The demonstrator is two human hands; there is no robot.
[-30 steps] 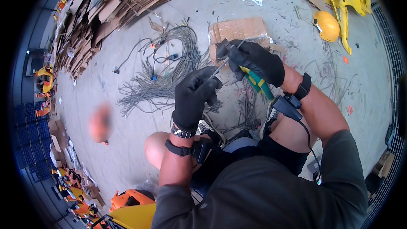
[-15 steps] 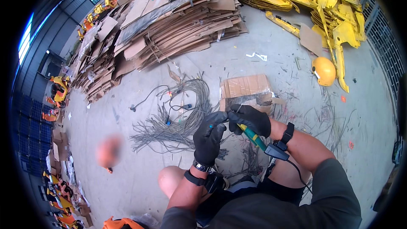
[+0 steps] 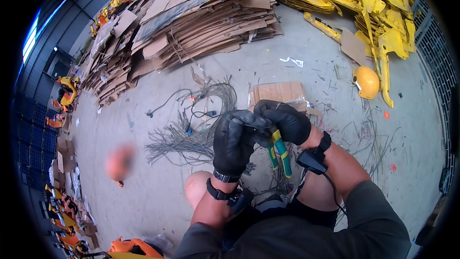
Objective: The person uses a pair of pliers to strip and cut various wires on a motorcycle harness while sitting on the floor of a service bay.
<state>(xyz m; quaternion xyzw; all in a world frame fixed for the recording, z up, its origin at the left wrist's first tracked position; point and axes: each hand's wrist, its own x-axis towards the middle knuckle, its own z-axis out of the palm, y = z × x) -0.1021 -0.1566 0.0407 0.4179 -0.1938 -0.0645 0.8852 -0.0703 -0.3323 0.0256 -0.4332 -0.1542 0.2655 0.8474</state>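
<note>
Pliers (image 3: 282, 156) with green and yellow handles hang from my right hand (image 3: 285, 122), their handles spread apart and pointing down toward me. That hand wears a black glove and has its fingers curled around the upper part of the tool, hiding the jaws. My left hand (image 3: 233, 144), gloved as well, is held up against the right one with its fingers bent together. Whatever is pinched there is hidden by the gloves. Beyond the left hand, a loose coil of grey cables (image 3: 191, 129) with dark connectors lies on the floor.
A flattened cardboard box (image 3: 275, 93) lies just beyond my hands. Stacked cardboard (image 3: 206, 24) rises at the back, with yellow plastic panels (image 3: 383, 29) to its right. A yellow helmet (image 3: 366, 82) sits at right, and cable scraps (image 3: 366, 136) litter the floor.
Both hands have risen slightly, pressing closer together. The pliers have turned to hang more upright, and their handles have spread apart. My left fingers have curled in more.
</note>
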